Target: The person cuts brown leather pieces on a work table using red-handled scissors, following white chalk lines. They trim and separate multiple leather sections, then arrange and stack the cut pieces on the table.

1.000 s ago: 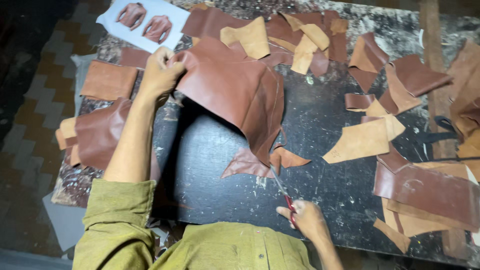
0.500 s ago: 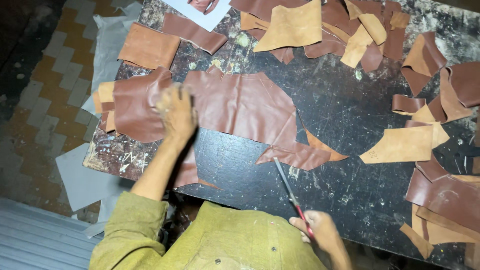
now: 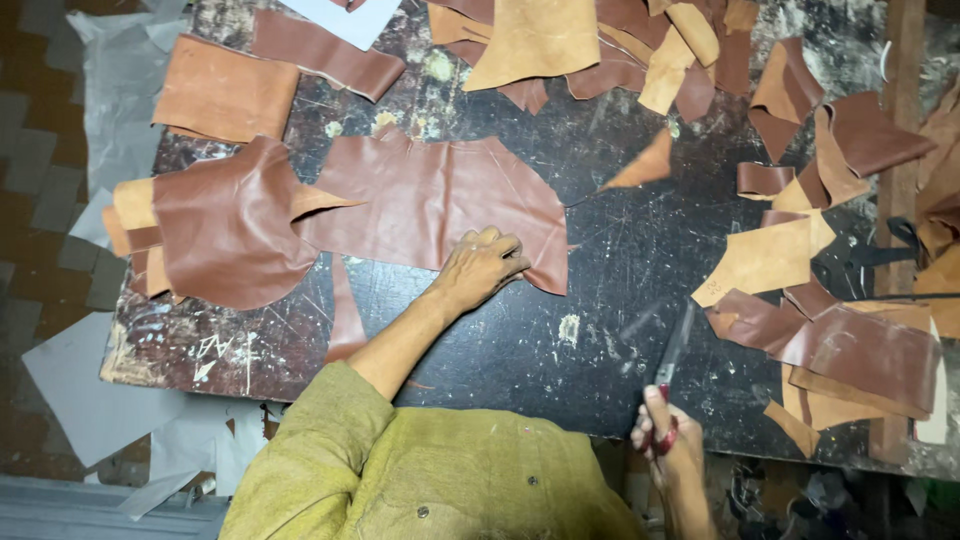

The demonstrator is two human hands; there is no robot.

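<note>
The person's left hand is lying palm down in the middle of the frame, fingers curled and pressing on the lower right edge of a large, flat, reddish-brown leather sheet with an irregular outline; it is holding the sheet down rather than gripping it. That sheet is lying spread on a dark, scratched worktable, stretching from the centre toward the left, where it is meeting a rounded dark brown leather piece that is sitting on top of a few tan scraps at the table's left edge.

The right hand is sitting at the lower right of centre, at the near edge of the table, closed around the red handles of a pair of metal scissors. The blades are pointing up and slightly right, blurred, hanging over bare tabletop, well apart from the large sheet.

A tan rectangular leather piece is lying at the upper left. A heap of tan and brown leather offcuts is crowding the top centre, and more brown and tan leather cuttings are spreading down the right side. A small tan triangular scrap is lying alone just right of the large sheet.
</note>
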